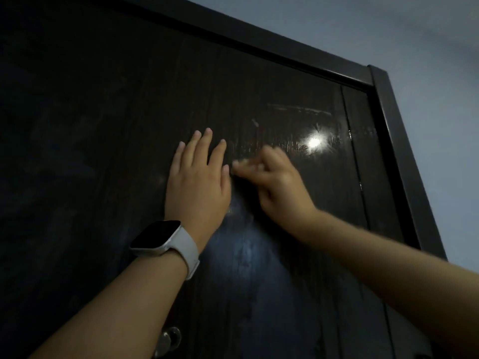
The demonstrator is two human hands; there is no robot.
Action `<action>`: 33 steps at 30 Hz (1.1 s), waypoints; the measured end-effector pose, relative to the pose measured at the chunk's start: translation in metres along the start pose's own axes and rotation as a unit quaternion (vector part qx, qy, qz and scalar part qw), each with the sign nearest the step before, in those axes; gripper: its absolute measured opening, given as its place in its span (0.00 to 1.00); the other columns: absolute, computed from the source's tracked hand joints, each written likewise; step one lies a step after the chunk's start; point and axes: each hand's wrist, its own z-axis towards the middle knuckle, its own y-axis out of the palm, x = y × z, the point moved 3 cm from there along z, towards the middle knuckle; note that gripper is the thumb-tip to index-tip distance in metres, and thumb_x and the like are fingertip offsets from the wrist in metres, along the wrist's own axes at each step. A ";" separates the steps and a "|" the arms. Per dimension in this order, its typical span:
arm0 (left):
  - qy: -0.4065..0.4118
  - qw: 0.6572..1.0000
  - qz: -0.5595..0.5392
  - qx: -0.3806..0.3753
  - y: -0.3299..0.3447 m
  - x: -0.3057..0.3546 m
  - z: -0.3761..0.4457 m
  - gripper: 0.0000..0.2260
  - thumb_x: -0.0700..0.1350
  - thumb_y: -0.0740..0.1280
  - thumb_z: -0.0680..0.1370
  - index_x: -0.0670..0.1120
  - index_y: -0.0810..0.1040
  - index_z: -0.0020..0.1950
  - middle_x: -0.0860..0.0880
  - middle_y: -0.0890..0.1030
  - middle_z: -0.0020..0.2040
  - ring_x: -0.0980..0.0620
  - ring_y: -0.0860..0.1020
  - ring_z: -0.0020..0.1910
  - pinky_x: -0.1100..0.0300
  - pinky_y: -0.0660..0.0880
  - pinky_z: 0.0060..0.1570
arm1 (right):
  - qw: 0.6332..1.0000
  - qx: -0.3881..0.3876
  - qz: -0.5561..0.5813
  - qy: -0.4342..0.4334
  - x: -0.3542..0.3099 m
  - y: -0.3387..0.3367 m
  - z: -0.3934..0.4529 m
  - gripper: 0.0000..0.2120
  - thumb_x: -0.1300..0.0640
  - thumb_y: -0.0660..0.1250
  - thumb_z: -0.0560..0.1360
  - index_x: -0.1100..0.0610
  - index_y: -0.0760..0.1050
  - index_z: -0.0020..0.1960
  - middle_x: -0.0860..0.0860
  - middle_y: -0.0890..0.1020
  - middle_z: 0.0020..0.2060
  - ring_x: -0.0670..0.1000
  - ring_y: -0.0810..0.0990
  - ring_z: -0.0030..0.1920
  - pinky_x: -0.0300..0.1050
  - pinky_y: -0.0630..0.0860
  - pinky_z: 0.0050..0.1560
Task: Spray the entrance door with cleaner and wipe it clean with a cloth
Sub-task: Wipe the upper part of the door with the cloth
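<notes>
On the door (129, 112), left hand (197, 182) flat; right hand (277, 182) blurred, grip unclear.

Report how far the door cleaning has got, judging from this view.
Done, it seems: the door shows wet streaks and smears near the light reflection, so it looks sprayed and partly wiped. In hand: the left hand lies flat on the panel; the right hand, blurred, is beside it, its fingers near the surface. No cloth or spray bottle is visible. Left: the streaks remain to be wiped off.
</notes>
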 end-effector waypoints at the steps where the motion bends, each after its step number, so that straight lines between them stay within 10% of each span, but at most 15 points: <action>1: 0.001 1.000 -0.004 -0.004 -0.001 0.001 0.000 0.22 0.49 0.52 0.81 0.46 0.65 0.75 0.44 0.62 0.77 0.46 0.57 0.77 0.49 0.51 0.76 | 1.000 -0.010 0.013 0.001 -0.012 -0.001 -0.024 0.15 0.62 0.60 0.79 0.58 0.79 0.62 0.56 0.75 0.45 0.53 0.70 0.45 0.44 0.68 0.44; 10: 0.018 0.995 0.059 -0.082 -0.004 0.009 -0.006 0.24 0.50 0.53 0.82 0.46 0.59 0.77 0.43 0.55 0.79 0.45 0.52 0.78 0.46 0.46 0.76 | 0.977 -0.165 0.095 -0.094 -0.078 -0.015 -0.169 0.18 0.60 0.51 0.83 0.57 0.75 0.68 0.55 0.79 0.55 0.54 0.77 0.48 0.46 0.75 0.47; 19: 0.054 0.988 0.066 -0.125 0.000 0.028 -0.085 0.24 0.52 0.51 0.83 0.50 0.54 0.79 0.47 0.50 0.80 0.48 0.49 0.79 0.46 0.46 0.76 | 0.990 0.046 0.020 0.133 0.012 -0.023 -0.073 0.17 0.59 0.57 0.77 0.58 0.81 0.59 0.55 0.76 0.44 0.50 0.71 0.47 0.42 0.73 0.46; 22: 0.054 0.990 0.053 -0.118 0.000 0.029 -0.099 0.25 0.52 0.50 0.81 0.49 0.56 0.78 0.47 0.52 0.80 0.48 0.50 0.79 0.45 0.47 0.76 | 0.991 0.026 0.040 0.123 -0.028 -0.017 -0.127 0.15 0.61 0.59 0.79 0.59 0.80 0.61 0.54 0.73 0.46 0.48 0.68 0.47 0.36 0.63 0.45; 27: 0.064 0.986 0.050 -0.148 -0.003 0.044 -0.123 0.26 0.53 0.50 0.81 0.48 0.56 0.78 0.45 0.53 0.80 0.47 0.50 0.79 0.43 0.48 0.76 | 0.991 -0.095 0.089 0.019 -0.096 -0.028 -0.262 0.18 0.59 0.52 0.83 0.57 0.74 0.68 0.52 0.75 0.60 0.53 0.76 0.55 0.47 0.77 0.49; 33: 0.061 0.981 0.049 -0.180 0.001 0.080 -0.140 0.27 0.51 0.54 0.81 0.48 0.55 0.79 0.45 0.47 0.80 0.47 0.46 0.79 0.42 0.44 0.76 | 0.985 0.038 0.005 0.170 0.023 -0.045 -0.188 0.16 0.56 0.55 0.82 0.57 0.80 0.60 0.57 0.75 0.46 0.58 0.73 0.45 0.44 0.68 0.45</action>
